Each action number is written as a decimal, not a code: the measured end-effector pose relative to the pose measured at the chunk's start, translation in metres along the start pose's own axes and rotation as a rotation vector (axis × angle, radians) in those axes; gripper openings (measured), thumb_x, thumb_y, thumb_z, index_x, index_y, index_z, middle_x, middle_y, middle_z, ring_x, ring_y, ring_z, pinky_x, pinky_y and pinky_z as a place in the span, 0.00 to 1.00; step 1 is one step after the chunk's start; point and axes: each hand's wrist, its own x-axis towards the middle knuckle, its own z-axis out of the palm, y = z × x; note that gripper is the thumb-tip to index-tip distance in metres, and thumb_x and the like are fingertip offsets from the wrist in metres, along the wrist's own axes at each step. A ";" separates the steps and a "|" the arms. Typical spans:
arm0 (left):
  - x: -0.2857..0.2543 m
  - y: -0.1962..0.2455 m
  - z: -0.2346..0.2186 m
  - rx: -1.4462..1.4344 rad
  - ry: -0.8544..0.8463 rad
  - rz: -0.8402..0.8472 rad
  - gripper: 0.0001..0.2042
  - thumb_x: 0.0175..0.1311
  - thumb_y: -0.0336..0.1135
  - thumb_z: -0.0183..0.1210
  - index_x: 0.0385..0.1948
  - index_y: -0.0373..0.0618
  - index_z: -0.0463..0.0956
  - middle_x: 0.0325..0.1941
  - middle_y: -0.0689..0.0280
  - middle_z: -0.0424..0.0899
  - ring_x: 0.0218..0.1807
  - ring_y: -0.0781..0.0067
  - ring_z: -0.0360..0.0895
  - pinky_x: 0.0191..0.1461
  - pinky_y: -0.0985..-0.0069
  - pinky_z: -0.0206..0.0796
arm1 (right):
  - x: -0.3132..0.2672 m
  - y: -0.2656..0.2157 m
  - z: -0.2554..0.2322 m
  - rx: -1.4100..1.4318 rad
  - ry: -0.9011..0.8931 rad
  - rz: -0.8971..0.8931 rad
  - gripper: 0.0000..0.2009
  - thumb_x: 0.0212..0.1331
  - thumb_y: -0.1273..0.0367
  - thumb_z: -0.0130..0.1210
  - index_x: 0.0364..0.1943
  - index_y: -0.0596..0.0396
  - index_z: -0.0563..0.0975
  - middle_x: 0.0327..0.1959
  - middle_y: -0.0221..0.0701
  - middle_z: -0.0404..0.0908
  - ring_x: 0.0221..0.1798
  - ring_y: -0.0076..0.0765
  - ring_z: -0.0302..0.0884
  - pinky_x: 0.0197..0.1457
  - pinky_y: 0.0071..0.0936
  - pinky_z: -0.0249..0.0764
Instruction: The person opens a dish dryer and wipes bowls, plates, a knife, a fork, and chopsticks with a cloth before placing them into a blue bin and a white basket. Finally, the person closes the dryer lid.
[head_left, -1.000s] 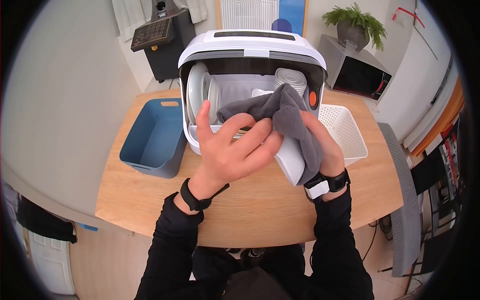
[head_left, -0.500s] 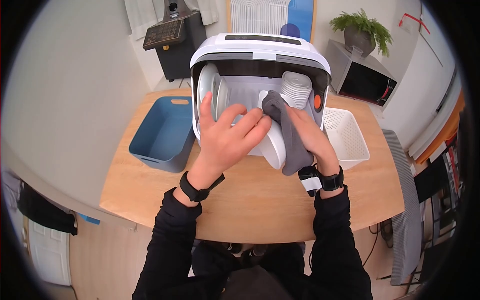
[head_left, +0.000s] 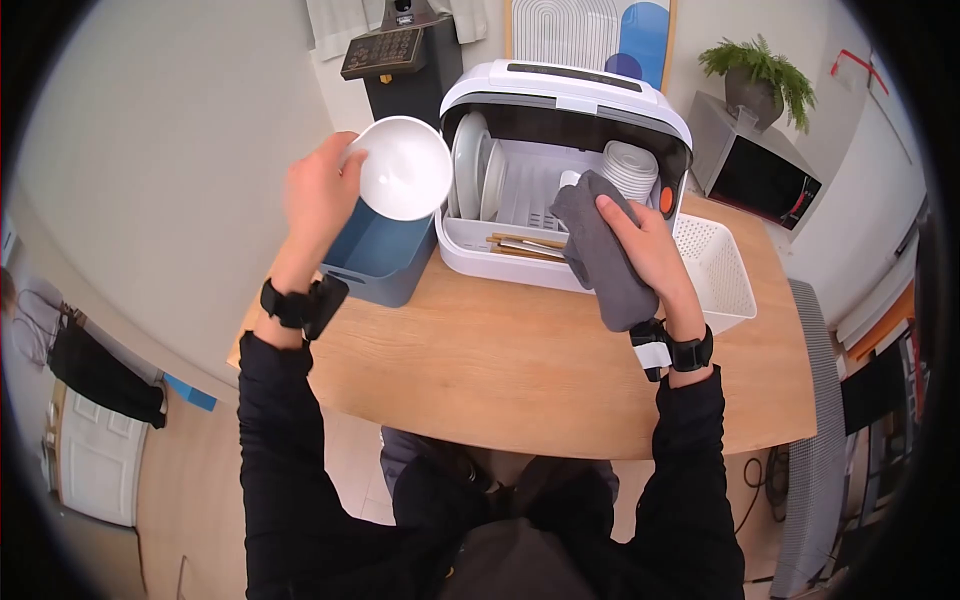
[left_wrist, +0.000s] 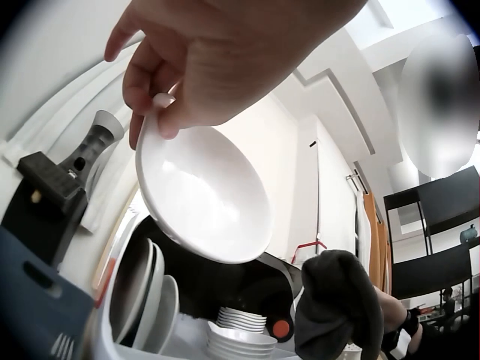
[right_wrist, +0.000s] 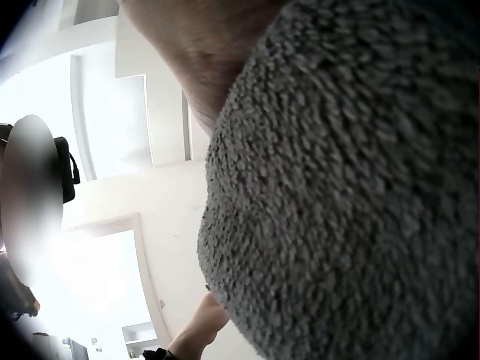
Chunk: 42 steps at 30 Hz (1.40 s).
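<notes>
My left hand [head_left: 322, 195] pinches a white bowl [head_left: 405, 168] by its rim, thumb on the inside, and holds it above the blue bin [head_left: 375, 255]. The bowl's inner side faces the head camera; in the left wrist view the bowl [left_wrist: 202, 195] hangs tilted below the fingers. My right hand [head_left: 648, 250] grips a dark grey cloth [head_left: 605, 260] that droops in front of the white dish cabinet [head_left: 490, 262]. Fuzzy cloth [right_wrist: 345, 187] fills most of the right wrist view and hides the fingers there.
Inside the open cabinet, plates [head_left: 468, 165] stand on edge at the left, and stacked white dishes [head_left: 630, 170] sit at the right. Chopsticks and cutlery [head_left: 530, 246] lie in its front tray. A white perforated basket [head_left: 715, 265] stands right of it on the wooden table [head_left: 520, 370].
The hands have moved apart. My left hand has carried the bowl up and left, away from the cloth and over the blue bin. The cloth stays in my right hand before the cabinet.
</notes>
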 end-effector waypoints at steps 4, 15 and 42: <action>0.026 -0.057 0.027 0.050 -0.136 -0.051 0.13 0.59 0.39 0.62 0.43 0.45 0.82 0.35 0.57 0.86 0.40 0.54 0.83 0.44 0.64 0.74 | -0.004 0.012 -0.007 -0.009 0.041 0.058 0.32 0.64 0.44 0.52 0.40 0.68 0.80 0.27 0.34 0.82 0.29 0.26 0.78 0.34 0.23 0.72; 0.060 -0.106 0.098 0.332 -0.698 -0.303 0.09 0.56 0.30 0.53 0.23 0.39 0.83 0.22 0.59 0.85 0.25 0.65 0.84 0.35 0.69 0.74 | -0.007 0.028 -0.009 0.033 0.061 0.113 0.32 0.64 0.45 0.52 0.41 0.68 0.80 0.30 0.36 0.83 0.31 0.28 0.79 0.36 0.24 0.72; -0.070 0.005 0.088 0.181 -0.930 0.254 0.09 0.62 0.39 0.57 0.38 0.50 0.83 0.36 0.63 0.86 0.42 0.60 0.82 0.50 0.62 0.68 | -0.004 0.020 -0.031 0.108 0.157 0.078 0.30 0.64 0.46 0.54 0.43 0.67 0.81 0.30 0.32 0.82 0.31 0.22 0.76 0.36 0.20 0.70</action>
